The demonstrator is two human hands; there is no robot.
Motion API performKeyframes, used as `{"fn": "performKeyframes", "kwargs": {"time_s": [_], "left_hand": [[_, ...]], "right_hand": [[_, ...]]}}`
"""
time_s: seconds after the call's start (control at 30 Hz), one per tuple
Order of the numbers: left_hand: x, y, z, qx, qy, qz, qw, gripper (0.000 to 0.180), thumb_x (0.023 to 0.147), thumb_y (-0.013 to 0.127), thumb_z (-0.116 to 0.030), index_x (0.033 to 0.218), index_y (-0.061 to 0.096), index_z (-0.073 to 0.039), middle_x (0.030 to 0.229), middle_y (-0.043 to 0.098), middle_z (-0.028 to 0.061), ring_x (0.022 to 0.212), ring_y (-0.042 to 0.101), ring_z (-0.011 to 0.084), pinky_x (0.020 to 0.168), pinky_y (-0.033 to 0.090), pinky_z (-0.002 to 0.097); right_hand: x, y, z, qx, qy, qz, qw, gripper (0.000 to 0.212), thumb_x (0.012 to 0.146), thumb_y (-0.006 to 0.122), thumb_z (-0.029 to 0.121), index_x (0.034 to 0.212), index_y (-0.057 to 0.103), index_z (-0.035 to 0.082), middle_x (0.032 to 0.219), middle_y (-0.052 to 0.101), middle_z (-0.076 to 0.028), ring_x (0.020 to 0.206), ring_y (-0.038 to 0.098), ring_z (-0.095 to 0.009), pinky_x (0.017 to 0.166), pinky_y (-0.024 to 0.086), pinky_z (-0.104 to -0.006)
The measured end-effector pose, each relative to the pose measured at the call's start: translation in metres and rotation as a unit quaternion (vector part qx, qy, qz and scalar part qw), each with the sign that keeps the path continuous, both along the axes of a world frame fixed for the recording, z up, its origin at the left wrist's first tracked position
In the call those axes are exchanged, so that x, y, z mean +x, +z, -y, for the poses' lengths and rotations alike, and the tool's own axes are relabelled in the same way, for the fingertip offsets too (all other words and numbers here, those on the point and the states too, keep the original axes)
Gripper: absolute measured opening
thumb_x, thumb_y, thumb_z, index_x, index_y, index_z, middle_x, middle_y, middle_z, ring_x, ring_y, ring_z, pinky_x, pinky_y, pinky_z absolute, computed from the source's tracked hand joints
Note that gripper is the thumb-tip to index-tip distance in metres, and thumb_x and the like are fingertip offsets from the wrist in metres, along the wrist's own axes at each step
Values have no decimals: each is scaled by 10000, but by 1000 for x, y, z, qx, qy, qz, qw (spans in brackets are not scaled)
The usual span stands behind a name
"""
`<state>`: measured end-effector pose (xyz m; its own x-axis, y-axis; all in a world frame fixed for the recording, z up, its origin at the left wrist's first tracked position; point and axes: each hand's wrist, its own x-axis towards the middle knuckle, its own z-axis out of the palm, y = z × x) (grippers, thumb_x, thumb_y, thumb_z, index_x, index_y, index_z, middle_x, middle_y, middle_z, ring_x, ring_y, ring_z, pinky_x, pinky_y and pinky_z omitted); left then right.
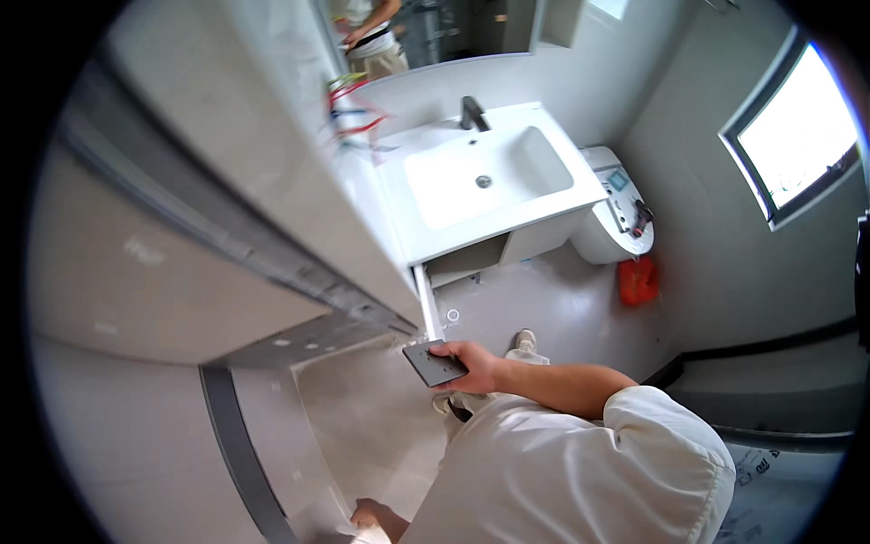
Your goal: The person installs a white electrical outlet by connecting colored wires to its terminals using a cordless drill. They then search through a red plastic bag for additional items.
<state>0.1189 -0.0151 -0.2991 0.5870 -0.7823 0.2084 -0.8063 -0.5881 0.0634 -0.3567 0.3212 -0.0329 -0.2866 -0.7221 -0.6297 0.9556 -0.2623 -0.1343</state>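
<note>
My right hand (476, 364) is closed around one edge of a dark grey wall socket plate (433, 362). The plate is held flat in front of my body, with its slotted face up and the thumb lying on top. Low in the picture, my left hand (373, 515) hangs beside my shirt, near the pale wall. Its fingers are blurred and partly hidden, so whether it holds anything is unclear. Loose red, blue and green wires (353, 118) stick out from the wall beside the washbasin, above the worktop's left end.
A white washbasin (426, 195) with a dark tap (472, 113) sits on a cabinet below a mirror (453, 32). To its right stands a toilet (594, 238) with a tool on its lid and a red bag (638, 281) beside it. A door frame (237, 444) rises at left.
</note>
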Motion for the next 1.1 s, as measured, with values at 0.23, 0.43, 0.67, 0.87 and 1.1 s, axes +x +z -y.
{"fn": "performKeyframes", "kwargs": {"time_s": [0.23,0.43,0.67,0.87,1.1], "left_hand": [[-343,167,-229,359,-408,-633,552,213,1003,640,-214,1110,639,-30,939,695,84,777,674,192,641,524,308],[-512,251,-424,603,-311,-687,260,690,1014,570,-580,1468,489,-67,1305,649,147,1058,704,297,856,610,440],[-610,248,-552,740,-206,-627,126,854,938,620,-671,1487,480,-32,1369,618,139,1198,648,311,960,583,481],[-700,212,-617,818,-143,-556,43,927,864,757,-464,1568,375,3,1517,494,147,1341,555,274,1088,496,475],[-832,137,-706,898,-140,-416,-32,1149,719,824,-177,1651,172,-13,1574,403,134,1362,517,282,1093,470,472]], "right_hand": [[-59,-7,-145,14,-49,-161,986,333,1005,690,296,1229,656,52,1193,717,-50,1157,632,-180,1001,483,-344],[-105,-13,-296,113,-83,-418,898,312,1019,694,219,1272,667,39,1157,614,-36,1113,583,-147,972,476,-320],[-156,-15,-423,181,-97,-425,882,342,994,722,211,1291,686,44,1110,560,-32,999,548,-139,905,467,-307],[-214,-29,-503,316,-54,-540,778,419,957,761,256,1332,675,91,993,525,-55,916,543,-188,824,481,-328],[-322,-74,-613,408,61,-624,664,757,848,829,345,1525,528,192,1113,498,-111,954,550,-301,835,502,-390]]}}
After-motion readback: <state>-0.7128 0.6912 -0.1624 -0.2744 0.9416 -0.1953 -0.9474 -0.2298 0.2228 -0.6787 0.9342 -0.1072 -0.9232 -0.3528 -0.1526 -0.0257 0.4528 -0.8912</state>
